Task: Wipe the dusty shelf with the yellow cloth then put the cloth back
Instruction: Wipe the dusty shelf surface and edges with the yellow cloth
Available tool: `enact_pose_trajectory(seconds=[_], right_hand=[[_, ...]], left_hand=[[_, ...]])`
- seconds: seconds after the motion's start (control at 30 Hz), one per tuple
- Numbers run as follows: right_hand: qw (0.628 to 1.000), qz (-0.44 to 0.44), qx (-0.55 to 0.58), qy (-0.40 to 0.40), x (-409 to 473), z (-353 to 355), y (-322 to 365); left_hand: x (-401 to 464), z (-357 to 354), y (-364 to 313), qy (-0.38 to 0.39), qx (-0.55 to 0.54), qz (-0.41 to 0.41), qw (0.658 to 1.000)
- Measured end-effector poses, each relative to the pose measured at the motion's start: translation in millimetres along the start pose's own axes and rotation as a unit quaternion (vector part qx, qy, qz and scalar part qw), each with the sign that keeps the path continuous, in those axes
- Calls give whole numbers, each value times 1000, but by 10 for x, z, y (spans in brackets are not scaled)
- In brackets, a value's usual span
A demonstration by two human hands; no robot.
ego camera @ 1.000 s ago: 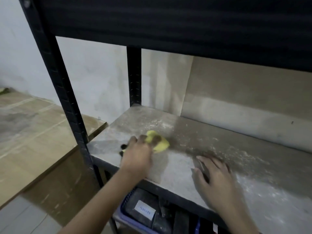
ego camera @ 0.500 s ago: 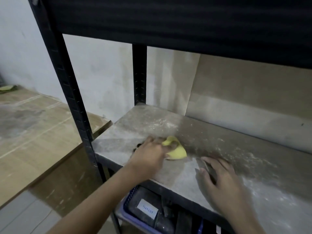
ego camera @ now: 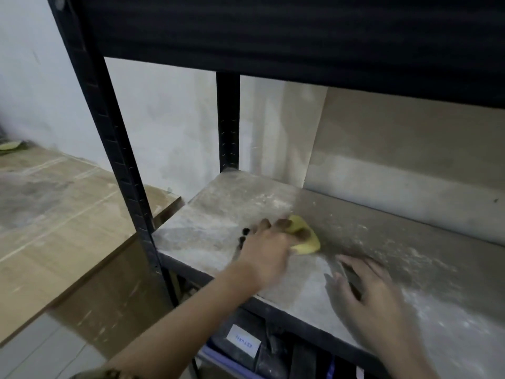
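The dusty grey shelf board point(ego camera: 396, 250) sits in a black metal rack, with white dust spread over its right part. My left hand point(ego camera: 269, 250) presses the crumpled yellow cloth point(ego camera: 306, 242) onto the shelf near its left front; my fingers cover part of the cloth. My right hand point(ego camera: 366, 294) rests flat on the shelf to the right of the cloth, fingers spread, holding nothing.
A black upright post point(ego camera: 109, 138) stands at the rack's front left corner, another point(ego camera: 228, 121) at the back. The dark upper shelf point(ego camera: 300, 31) hangs overhead. A blue bin with a labelled item point(ego camera: 243, 343) sits below. A wooden surface point(ego camera: 54, 214) lies to the left.
My left hand has slid the cloth to the right across the shelf, closer to my right hand. The right hand has stayed in place.
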State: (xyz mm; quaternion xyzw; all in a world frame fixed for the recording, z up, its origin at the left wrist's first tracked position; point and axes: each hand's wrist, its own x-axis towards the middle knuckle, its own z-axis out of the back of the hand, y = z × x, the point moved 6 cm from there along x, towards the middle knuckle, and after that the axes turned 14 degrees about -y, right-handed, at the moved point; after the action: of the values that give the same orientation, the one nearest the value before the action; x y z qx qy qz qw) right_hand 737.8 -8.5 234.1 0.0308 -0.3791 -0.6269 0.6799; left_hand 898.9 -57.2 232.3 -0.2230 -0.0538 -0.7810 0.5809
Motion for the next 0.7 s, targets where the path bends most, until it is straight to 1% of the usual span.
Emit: enact_pose_trajectory(seconds=[0.03,0.07,0.13,0.17,0.23,0.3,0.4,0.43,0.5,0.53,0.6,0.63,0.67,0.7], right_hand=[[1000,-2,4,-2,2,6,-7],[1000,-6,6,-3,4,12,-13],[1000,-18,-2,-5,5,25,-28],[1000,-22,-9,-6,4,26,-33],[999,-28,-19,-7,3,13,-52],[999,-32,-23,-8,0,0,-69],[999,-38,-25,-17,1,8,-70],[999,-39,-24,-19,3,11,-66],[999,-37,-22,-18,4,4,-56],[999,-36,-22,-18,6,0,-55],[999,-37,-18,-25,18,3,-62],[999,-40,-19,-28,24,5,-71],[998,-45,-24,-30,23,16,-81],[998,-53,-29,-31,20,19,-100]], left_hand=[[58,-20,25,-3,-2,7,1000],[186,15,175,-24,10,52,998],[472,136,724,-80,50,180,979],[580,186,1042,-93,76,227,966],[688,122,1483,-57,78,265,959],[692,-34,1615,-26,87,252,963],[729,-69,1586,-75,116,237,962],[738,-64,1520,-77,113,232,963],[756,-129,1249,-42,69,216,973],[744,-199,1027,-12,43,187,981],[658,-299,522,16,15,73,997],[653,-306,403,12,15,30,999],[701,-233,425,-19,6,31,999],[793,-114,578,-56,4,69,996]])
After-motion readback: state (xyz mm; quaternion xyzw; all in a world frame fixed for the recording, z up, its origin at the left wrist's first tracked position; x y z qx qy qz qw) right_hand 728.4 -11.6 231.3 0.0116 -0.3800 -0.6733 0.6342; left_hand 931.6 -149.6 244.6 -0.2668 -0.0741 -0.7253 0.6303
